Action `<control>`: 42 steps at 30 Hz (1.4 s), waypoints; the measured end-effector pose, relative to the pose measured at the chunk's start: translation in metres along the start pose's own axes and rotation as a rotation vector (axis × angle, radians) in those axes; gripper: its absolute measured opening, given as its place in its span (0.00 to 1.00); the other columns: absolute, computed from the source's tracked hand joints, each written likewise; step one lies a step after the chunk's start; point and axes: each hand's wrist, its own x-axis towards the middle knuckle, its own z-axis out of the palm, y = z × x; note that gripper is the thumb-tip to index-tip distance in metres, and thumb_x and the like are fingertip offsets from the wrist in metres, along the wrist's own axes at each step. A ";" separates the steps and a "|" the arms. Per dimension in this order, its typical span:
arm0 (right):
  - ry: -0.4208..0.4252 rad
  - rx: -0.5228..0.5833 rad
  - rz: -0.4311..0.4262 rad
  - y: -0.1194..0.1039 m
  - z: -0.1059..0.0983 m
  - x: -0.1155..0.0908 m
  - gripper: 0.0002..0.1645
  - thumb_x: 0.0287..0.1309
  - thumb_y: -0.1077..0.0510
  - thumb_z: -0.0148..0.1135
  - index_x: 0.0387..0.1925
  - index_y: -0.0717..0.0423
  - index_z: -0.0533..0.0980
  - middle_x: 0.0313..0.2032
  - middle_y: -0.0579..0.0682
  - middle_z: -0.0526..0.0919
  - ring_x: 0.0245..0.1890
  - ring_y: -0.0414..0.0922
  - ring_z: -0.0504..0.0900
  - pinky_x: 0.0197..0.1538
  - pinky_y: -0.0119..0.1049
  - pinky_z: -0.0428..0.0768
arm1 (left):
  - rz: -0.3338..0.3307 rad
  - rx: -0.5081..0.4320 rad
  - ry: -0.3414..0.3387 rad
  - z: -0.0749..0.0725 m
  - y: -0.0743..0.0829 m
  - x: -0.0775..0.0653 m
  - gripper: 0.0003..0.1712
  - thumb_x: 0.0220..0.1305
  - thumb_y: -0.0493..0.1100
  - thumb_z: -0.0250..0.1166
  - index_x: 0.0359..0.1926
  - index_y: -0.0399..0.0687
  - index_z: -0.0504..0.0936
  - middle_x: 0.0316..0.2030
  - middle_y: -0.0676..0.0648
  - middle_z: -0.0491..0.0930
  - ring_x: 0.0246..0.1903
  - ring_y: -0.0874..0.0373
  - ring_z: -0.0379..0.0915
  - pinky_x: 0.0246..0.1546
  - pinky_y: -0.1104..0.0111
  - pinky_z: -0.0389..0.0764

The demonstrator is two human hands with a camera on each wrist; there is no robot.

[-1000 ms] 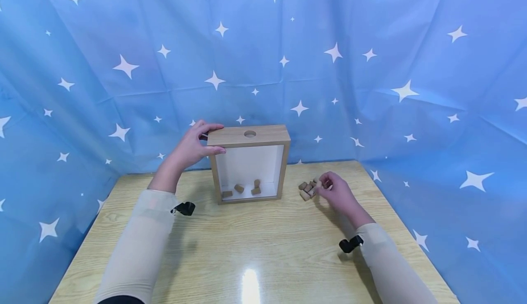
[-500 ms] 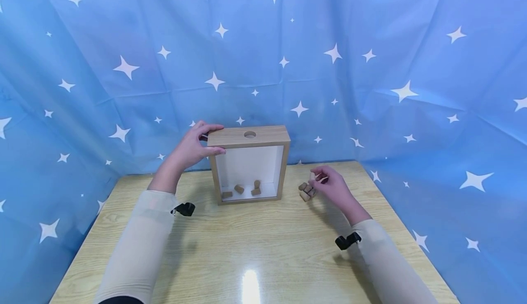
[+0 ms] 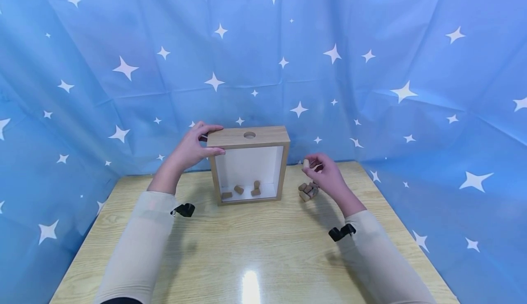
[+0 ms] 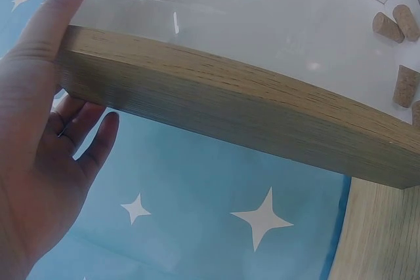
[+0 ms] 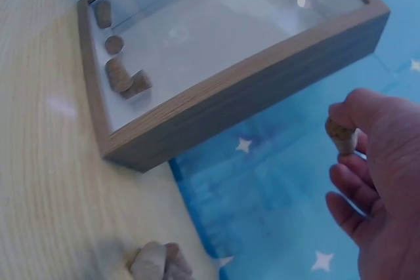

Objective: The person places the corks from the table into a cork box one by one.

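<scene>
A wooden shadow box with a clear front and a round hole in its top stands upright on the table. My left hand grips its top left corner, thumb in front and fingers behind. Several corks lie inside along the bottom, among them one cork seen in the left wrist view. Raised to the right of the box, my right hand pinches a cork between thumb and fingers, apart from the box. Beneath that hand a small pile of corks lies on the table.
The light wooden table ends at the back against a blue curtain with white stars. More of this curtain hangs on both sides. A black wrist camera sits on the right sleeve, and another camera on the left.
My right hand has picked a cork from the pile and lifted it up and to the left, towards the box. The left hand and the box have stayed in place.
</scene>
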 end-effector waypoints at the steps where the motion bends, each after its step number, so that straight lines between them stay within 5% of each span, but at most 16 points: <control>1: 0.005 0.000 -0.004 -0.002 0.000 0.001 0.23 0.75 0.56 0.73 0.65 0.60 0.80 0.52 0.57 0.82 0.50 0.53 0.81 0.52 0.45 0.80 | 0.000 0.001 0.000 0.000 0.000 0.000 0.44 0.63 0.53 0.85 0.78 0.61 0.78 0.56 0.45 0.71 0.61 0.43 0.71 0.59 0.46 0.76; 11: 0.020 0.015 -0.036 -0.017 -0.005 0.012 0.21 0.75 0.55 0.74 0.63 0.58 0.82 0.52 0.56 0.81 0.48 0.52 0.80 0.48 0.38 0.80 | -0.005 -0.005 0.001 0.001 -0.001 0.000 0.44 0.63 0.56 0.85 0.78 0.62 0.79 0.54 0.46 0.70 0.61 0.44 0.71 0.59 0.47 0.77; 33: 0.052 0.023 -0.164 -0.048 -0.016 0.032 0.19 0.73 0.60 0.75 0.60 0.60 0.83 0.51 0.56 0.80 0.47 0.50 0.80 0.50 0.40 0.80 | -0.006 -0.004 0.005 0.002 -0.003 0.001 0.44 0.64 0.49 0.85 0.79 0.56 0.78 0.55 0.44 0.70 0.61 0.42 0.70 0.59 0.45 0.76; 42: 0.063 0.021 -0.212 -0.063 -0.021 0.039 0.20 0.72 0.62 0.74 0.61 0.63 0.82 0.52 0.56 0.81 0.48 0.50 0.80 0.50 0.32 0.80 | -0.006 -0.001 0.009 0.001 -0.002 0.001 0.44 0.64 0.49 0.85 0.78 0.59 0.78 0.55 0.45 0.71 0.62 0.43 0.71 0.59 0.45 0.76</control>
